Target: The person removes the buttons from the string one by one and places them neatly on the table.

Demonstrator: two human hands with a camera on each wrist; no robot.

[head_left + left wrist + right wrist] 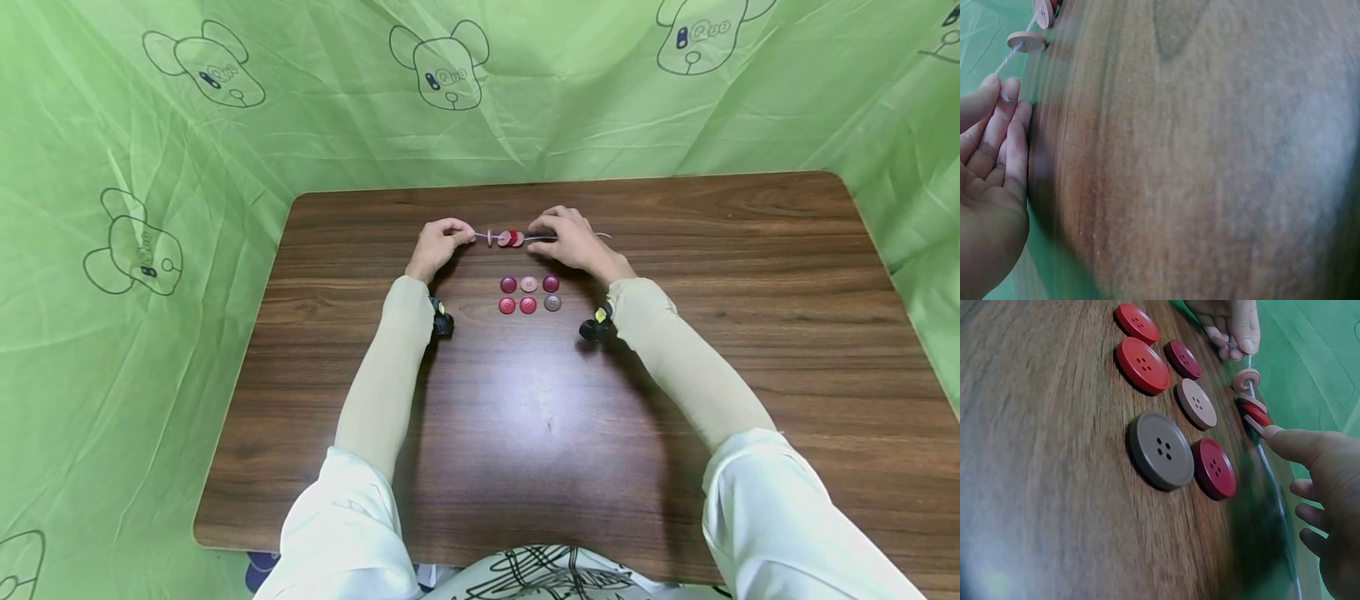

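In the head view, the left hand (438, 247) pinches one end of a pale string (1007, 59) between thumb and fingertips. Several buttons are threaded on it: a pinkish one (1027, 42) stands apart nearer that hand, and a cluster with a red button (1256, 415) sits farther right. From the right, the right hand (573, 239) reaches over the string, thumb and fingers spread apart. Its thumb (1285, 439) touches the cluster's end button (1254, 425) in the right wrist view. Past that hand, the string's other end (603, 235) trails off.
Two rows of loose four-hole buttons lie on the wooden table (510, 392) before the hands, including a grey one (1161, 450), a pale pink one (1197, 403) and a bright red one (1143, 365). A green cloth (525, 133) hangs behind the table.
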